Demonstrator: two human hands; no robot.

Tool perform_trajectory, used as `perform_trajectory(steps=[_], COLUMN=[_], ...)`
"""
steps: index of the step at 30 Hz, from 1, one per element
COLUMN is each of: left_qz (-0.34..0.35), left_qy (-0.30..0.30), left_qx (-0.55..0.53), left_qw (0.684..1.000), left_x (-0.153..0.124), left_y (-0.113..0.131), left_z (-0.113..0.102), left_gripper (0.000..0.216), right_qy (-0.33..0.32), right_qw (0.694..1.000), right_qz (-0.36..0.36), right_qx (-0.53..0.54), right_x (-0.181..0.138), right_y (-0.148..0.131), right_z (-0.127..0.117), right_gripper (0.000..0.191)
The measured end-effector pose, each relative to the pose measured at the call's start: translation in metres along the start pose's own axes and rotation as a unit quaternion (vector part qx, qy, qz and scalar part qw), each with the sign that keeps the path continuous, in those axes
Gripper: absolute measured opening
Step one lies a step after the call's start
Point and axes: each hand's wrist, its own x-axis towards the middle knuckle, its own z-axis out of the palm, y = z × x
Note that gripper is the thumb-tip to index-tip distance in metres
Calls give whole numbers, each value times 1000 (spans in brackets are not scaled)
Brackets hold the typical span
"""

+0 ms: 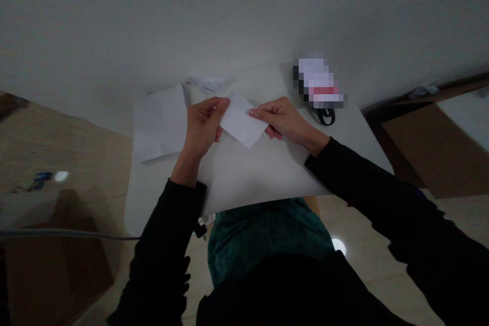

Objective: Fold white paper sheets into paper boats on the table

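Between my two hands, above the white table (244,183), is a small white piece of paper (243,125) turned so that one corner points toward me. My left hand (204,122) pinches its left corner between thumb and fingers. At the right side, my right hand (280,118) grips the paper with the thumb on top and fingers beneath. Whether the paper is folded in layers I cannot tell. Left of my left hand lies a larger white paper sheet (160,122) with raised edges. Behind the hands rests a folded white paper (210,83).
At the table's back right lies a blurred-out white and red item (319,81) with a black strap (327,116). A grey wall (237,15) rises behind the table. Cardboard (439,147) stands at the right, a brown box (57,265) at lower left, and a cable (72,233) runs toward the table.
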Motion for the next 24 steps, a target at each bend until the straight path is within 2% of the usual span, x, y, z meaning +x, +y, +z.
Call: perform_trajectory(steps=[5,9,11,19,22,24], left_qz=[19,28,29,-13,-30,-39], left_qy=[2,1,-5,5,14,14], left_qx=[-3,-12,-17,-10,-15,-23], left_qw=[1000,1000,999,1000,999,999], left_x=[2,3,4,2,3,3], left_y=[-4,-5,-5,-5,-8,-11], left_z=[-2,-5,-7,-7,-6,-6], left_gripper=[46,46,47,57,57,56], right_qy=[15,-83,-105,18,66,68], right_qw=[999,993,990,1000,997,997], right_qz=[-25,-49,-54,-22,-36,-48], right_qx=[22,62,77,10,-6,0], right_x=[1,4,4,0,1,2], right_y=[4,6,5,2,5,5], right_z=[-2,-4,-4,0,1,2], right_gripper=[40,50,51,36,35,38])
